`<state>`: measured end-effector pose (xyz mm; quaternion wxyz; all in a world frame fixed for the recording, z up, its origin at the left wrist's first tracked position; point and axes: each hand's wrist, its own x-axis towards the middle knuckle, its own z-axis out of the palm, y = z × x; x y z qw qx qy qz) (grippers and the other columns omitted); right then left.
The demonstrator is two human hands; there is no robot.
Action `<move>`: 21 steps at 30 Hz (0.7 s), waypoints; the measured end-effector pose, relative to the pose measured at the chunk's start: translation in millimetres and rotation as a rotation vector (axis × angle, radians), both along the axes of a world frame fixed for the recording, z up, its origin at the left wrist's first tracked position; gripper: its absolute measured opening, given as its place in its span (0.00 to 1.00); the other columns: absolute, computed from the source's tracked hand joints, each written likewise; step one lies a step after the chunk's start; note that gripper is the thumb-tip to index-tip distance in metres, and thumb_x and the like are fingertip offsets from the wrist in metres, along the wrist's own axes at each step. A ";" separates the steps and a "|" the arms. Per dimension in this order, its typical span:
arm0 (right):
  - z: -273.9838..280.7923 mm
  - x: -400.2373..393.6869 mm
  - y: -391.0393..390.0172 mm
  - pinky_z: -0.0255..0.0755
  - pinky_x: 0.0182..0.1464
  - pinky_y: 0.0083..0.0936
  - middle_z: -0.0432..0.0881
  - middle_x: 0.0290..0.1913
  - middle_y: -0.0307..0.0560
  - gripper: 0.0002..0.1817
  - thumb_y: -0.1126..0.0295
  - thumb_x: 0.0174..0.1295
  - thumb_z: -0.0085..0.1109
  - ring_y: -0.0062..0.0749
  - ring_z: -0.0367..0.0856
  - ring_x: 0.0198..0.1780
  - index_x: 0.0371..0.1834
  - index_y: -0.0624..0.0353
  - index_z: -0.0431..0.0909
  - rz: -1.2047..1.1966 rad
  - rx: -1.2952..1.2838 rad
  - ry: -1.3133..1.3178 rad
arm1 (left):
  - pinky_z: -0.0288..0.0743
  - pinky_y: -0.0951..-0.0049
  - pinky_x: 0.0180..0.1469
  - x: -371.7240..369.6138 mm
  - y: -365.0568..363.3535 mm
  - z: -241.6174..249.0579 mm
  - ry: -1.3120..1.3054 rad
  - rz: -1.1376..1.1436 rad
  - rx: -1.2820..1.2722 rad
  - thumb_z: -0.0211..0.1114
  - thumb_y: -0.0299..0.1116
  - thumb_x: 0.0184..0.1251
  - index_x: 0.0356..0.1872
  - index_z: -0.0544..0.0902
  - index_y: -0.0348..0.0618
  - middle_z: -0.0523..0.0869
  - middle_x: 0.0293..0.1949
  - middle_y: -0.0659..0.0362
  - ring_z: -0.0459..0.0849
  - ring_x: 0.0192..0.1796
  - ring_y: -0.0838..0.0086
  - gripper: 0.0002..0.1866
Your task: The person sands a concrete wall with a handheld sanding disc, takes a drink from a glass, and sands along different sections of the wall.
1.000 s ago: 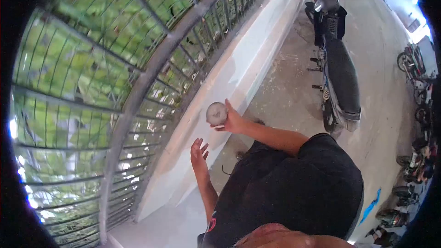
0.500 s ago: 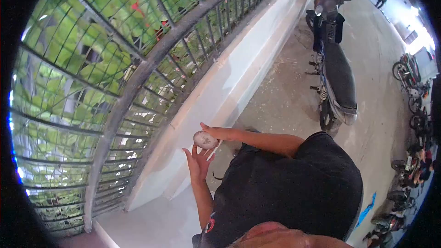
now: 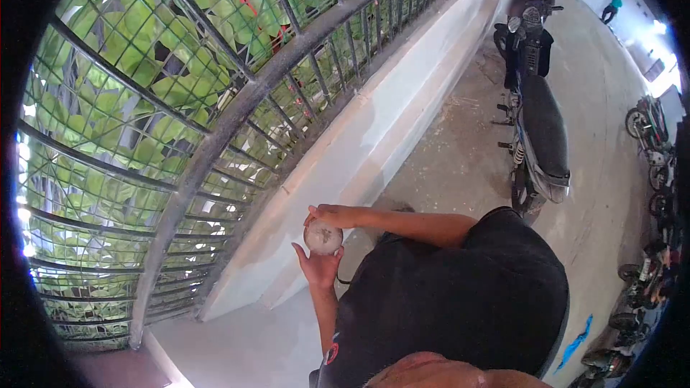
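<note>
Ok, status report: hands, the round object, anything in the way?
Right hand holding, left hand cupped close. Pale round object between both hands. Nothing seen blocking; white wall and railing alongside.

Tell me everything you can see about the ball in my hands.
The ball looks round, pale and greyish, with a darker, blotchy patch near the middle of its visible face; its material is hard to tell. It is up between the two hands: the right hand meets its upper edge in the picture, the left hand its lower edge. The pale wall shows behind it. Its far side is hidden.
</note>
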<state>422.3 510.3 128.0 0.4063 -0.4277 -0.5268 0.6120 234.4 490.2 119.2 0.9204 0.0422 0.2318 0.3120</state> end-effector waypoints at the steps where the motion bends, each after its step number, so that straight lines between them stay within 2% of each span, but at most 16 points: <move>1: 4.3 0.7 -2.6 0.70 0.55 0.34 0.82 0.40 0.59 0.45 0.32 0.66 0.21 0.43 0.79 0.47 0.50 0.62 0.79 -0.003 0.000 -0.002 | 0.66 0.51 0.59 0.5 -0.5 -2.0 0.000 0.020 -0.019 0.47 0.69 0.63 0.65 0.66 0.52 0.69 0.64 0.58 0.68 0.64 0.62 0.38; 2: 7.0 0.8 -6.1 0.70 0.55 0.34 0.82 0.41 0.58 0.44 0.33 0.67 0.22 0.44 0.79 0.46 0.52 0.63 0.78 -0.054 0.033 -0.096 | 0.66 0.51 0.59 1.5 -1.0 -2.0 0.001 0.015 -0.022 0.47 0.69 0.63 0.65 0.66 0.52 0.69 0.64 0.58 0.68 0.64 0.62 0.38; 3: 8.0 1.6 -8.6 0.70 0.54 0.34 0.81 0.42 0.58 0.43 0.34 0.68 0.22 0.45 0.79 0.44 0.53 0.63 0.77 -0.106 0.067 -0.190 | 0.66 0.55 0.58 3.4 -0.4 -1.4 0.109 0.064 -0.032 0.48 0.67 0.64 0.64 0.67 0.53 0.70 0.63 0.59 0.69 0.63 0.63 0.36; 4: 3.5 4.0 -8.3 0.70 0.54 0.34 0.81 0.42 0.58 0.43 0.34 0.68 0.22 0.45 0.79 0.44 0.53 0.63 0.77 -0.111 0.066 -0.191 | 0.65 0.58 0.57 5.1 0.9 -0.7 0.217 0.111 -0.038 0.50 0.65 0.65 0.64 0.67 0.54 0.71 0.62 0.59 0.70 0.62 0.64 0.34; 6: -11.3 14.7 -1.8 0.71 0.53 0.34 0.78 0.44 0.58 0.44 0.33 0.67 0.22 0.44 0.78 0.43 0.59 0.63 0.72 -0.257 0.127 -0.210 | 0.64 0.59 0.58 0.2 3.8 -9.1 0.232 0.141 0.011 0.50 0.62 0.67 0.63 0.69 0.54 0.71 0.62 0.60 0.70 0.62 0.65 0.31; 7: -18.6 26.0 2.2 0.72 0.47 0.32 0.73 0.45 0.50 0.39 0.36 0.69 0.25 0.34 0.74 0.43 0.61 0.58 0.71 -0.196 0.005 -0.077 | 0.63 0.60 0.59 -5.1 4.3 -14.7 0.251 0.176 0.057 0.50 0.58 0.68 0.62 0.70 0.55 0.72 0.61 0.60 0.70 0.62 0.66 0.28; 8: -26.9 36.5 4.1 0.72 0.47 0.32 0.73 0.45 0.50 0.39 0.36 0.69 0.25 0.34 0.74 0.43 0.61 0.58 0.71 -0.200 0.006 -0.076 | 0.63 0.60 0.59 -10.1 4.1 -18.2 0.251 0.173 0.059 0.50 0.58 0.68 0.62 0.70 0.55 0.72 0.61 0.60 0.70 0.62 0.66 0.28; 10: -39.1 56.5 2.1 0.72 0.46 0.33 0.74 0.41 0.48 0.38 0.37 0.70 0.25 0.33 0.73 0.40 0.62 0.58 0.70 -0.193 -0.118 -0.108 | 0.64 0.60 0.59 -22.2 2.7 -24.6 0.368 0.247 0.103 0.51 0.52 0.68 0.59 0.73 0.56 0.74 0.60 0.61 0.71 0.61 0.68 0.22; 11: -27.9 65.7 -6.7 0.73 0.49 0.31 0.77 0.46 0.49 0.39 0.37 0.69 0.25 0.32 0.76 0.40 0.64 0.59 0.68 -0.214 -0.125 -0.211 | 0.65 0.61 0.58 -30.1 2.5 -28.3 0.375 0.275 0.075 0.52 0.47 0.67 0.57 0.74 0.54 0.75 0.59 0.61 0.72 0.60 0.69 0.20; 12: -35.9 74.6 -11.0 0.73 0.49 0.31 0.77 0.46 0.49 0.39 0.37 0.69 0.25 0.32 0.76 0.40 0.64 0.59 0.68 -0.217 -0.124 -0.209 | 0.65 0.61 0.58 -39.6 3.3 -34.3 0.377 0.272 0.077 0.52 0.47 0.67 0.57 0.74 0.54 0.75 0.59 0.61 0.72 0.60 0.69 0.20; 14: -71.0 92.5 -18.0 0.70 0.57 0.34 0.75 0.58 0.53 0.37 0.40 0.71 0.24 0.39 0.77 0.51 0.67 0.59 0.64 -0.231 -0.142 -0.418 | 0.68 0.62 0.55 -59.6 2.4 -46.8 0.422 0.379 0.033 0.51 0.46 0.67 0.55 0.75 0.53 0.75 0.58 0.61 0.73 0.59 0.69 0.19; 15: -96.9 101.5 -22.5 0.70 0.57 0.34 0.75 0.58 0.53 0.37 0.40 0.71 0.24 0.39 0.77 0.51 0.67 0.59 0.64 -0.229 -0.147 -0.417 | 0.70 0.64 0.53 -67.9 0.1 -49.5 0.450 0.439 0.004 0.51 0.45 0.67 0.55 0.75 0.52 0.75 0.58 0.61 0.75 0.58 0.69 0.19; 17: -155.4 120.9 -33.0 0.67 0.60 0.41 0.73 0.60 0.63 0.37 0.43 0.72 0.25 0.54 0.74 0.58 0.61 0.67 0.67 -0.205 0.140 -0.818 | 0.70 0.66 0.54 -92.2 2.1 -61.9 0.454 0.519 0.029 0.51 0.46 0.67 0.56 0.74 0.53 0.76 0.57 0.61 0.74 0.58 0.68 0.19; 18: -175.4 128.6 -43.3 0.67 0.60 0.41 0.73 0.60 0.63 0.37 0.43 0.72 0.25 0.54 0.74 0.58 0.61 0.67 0.67 -0.193 0.138 -0.817 | 0.69 0.67 0.55 -92.2 -0.4 -53.7 0.455 0.599 0.058 0.50 0.46 0.68 0.56 0.73 0.53 0.76 0.56 0.61 0.74 0.58 0.67 0.19; 20: -216.1 146.2 -71.0 0.62 0.64 0.43 0.72 0.61 0.62 0.29 0.52 0.73 0.31 0.55 0.71 0.61 0.66 0.63 0.63 -0.310 -0.094 -0.676 | 0.69 0.66 0.58 -94.0 -5.1 -37.5 0.542 0.717 0.021 0.49 0.46 0.69 0.59 0.72 0.52 0.75 0.56 0.60 0.72 0.60 0.66 0.21; 21: -238.2 161.5 -87.8 0.58 0.67 0.37 0.66 0.66 0.58 0.29 0.52 0.72 0.35 0.49 0.67 0.65 0.68 0.62 0.61 -0.200 -0.107 -0.744 | 0.70 0.65 0.57 -98.2 -4.9 -32.7 0.584 0.857 0.057 0.50 0.46 0.69 0.58 0.72 0.51 0.74 0.58 0.60 0.73 0.60 0.66 0.20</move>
